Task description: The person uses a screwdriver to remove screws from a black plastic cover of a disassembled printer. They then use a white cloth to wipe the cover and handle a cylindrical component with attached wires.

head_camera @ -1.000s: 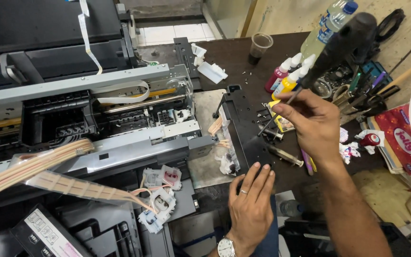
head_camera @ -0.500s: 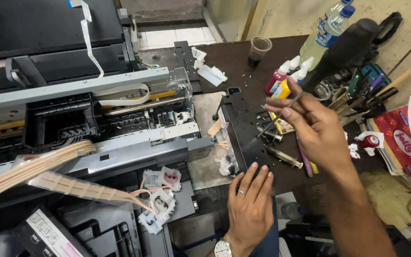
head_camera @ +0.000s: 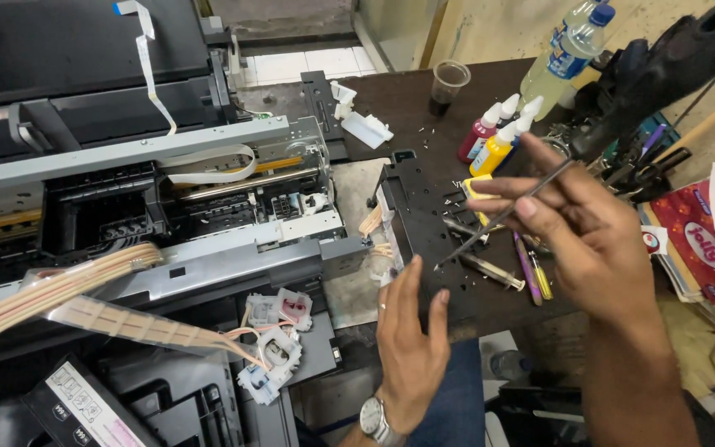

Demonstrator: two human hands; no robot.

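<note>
We see the right hand pinching thin metal tweezers between fingers and thumb, above a black plastic panel. The left hand, open and holding nothing, hovers beside an opened printer.

My dark brown table held a big opened printer on its left side, and a flat black plastic part lay just beside it. At the back stood a little plastic cup with something dark in it, near a white plastic piece, and to the right stood small ink bottles with white tips, red and yellow. A syringe, a purple pen and a yellow pen lay close together near the front edge.
</note>
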